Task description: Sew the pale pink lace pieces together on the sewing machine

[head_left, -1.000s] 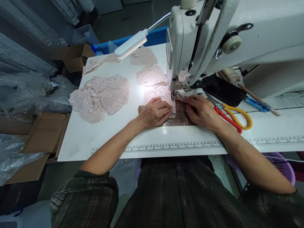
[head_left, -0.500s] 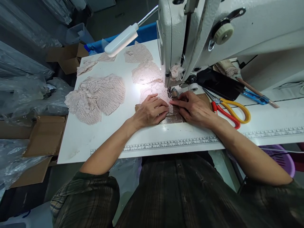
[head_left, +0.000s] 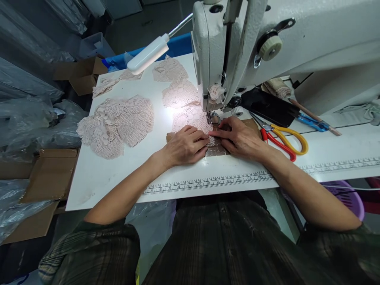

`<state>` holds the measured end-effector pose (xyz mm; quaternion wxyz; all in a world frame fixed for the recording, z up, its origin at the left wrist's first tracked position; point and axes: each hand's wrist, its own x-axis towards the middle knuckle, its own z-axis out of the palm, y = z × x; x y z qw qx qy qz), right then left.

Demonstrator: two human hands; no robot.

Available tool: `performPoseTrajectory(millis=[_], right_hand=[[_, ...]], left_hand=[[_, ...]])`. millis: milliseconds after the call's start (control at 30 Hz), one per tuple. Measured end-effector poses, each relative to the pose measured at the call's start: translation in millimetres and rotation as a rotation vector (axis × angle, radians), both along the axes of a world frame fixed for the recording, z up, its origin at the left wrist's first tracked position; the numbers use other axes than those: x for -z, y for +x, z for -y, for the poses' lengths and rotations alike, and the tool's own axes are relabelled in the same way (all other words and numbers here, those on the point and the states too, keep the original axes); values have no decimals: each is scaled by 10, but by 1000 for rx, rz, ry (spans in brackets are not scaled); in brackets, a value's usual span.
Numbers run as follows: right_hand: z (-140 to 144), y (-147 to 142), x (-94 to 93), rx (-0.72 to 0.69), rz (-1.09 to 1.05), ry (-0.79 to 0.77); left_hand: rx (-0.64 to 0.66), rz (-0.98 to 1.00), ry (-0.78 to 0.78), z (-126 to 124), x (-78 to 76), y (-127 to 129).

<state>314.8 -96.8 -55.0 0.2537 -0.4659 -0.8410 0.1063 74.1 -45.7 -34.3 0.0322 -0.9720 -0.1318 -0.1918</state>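
Both hands lie flat on the table, palms down, fingers stretched and pressing rather than clasping, so neither grip closes around anything. The left hand presses the lace piece where it overlaps the brown sheet; its fingertips point toward the right hand. The right hand rests on the same sheet, its forefinger stretched left until it nearly meets the left fingertips. Just ahead of both grips, the lace runs under the presser foot of the sewing machine. A printed ruler runs along the table edge just behind the wrists. To the right of the right hand, close by, lie scissors with red and yellow handles, and beyond them a blue tool and a pencil. Further left of the left hand sits a lace pile. Beyond the grips, more lace lies under the lamp. Far left, off the table, are cardboard boxes and plastic sheeting.
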Motion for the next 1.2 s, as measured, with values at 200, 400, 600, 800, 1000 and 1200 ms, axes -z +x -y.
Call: performPoseTrajectory(millis=[200, 400, 600, 800, 1000, 1200], right_hand=[[20, -12, 11, 62, 50, -4], [9, -57, 13, 110, 77, -3], [16, -115, -47, 169, 133, -10], [-28, -130, -71, 215, 197, -22], [3, -106, -81, 153, 148, -28], [-13, -125, -73, 211, 206, -35]], left_hand=[[-4, -23, 15, -41, -6, 33], [-9, -26, 65, -77, 3, 50], [-43, -12, 60, -39, -15, 43], [-86, -58, 21, -32, -7, 44], [-97, -88, 17, -54, 4, 41], [-94, -95, -31, -94, 10, 28]])
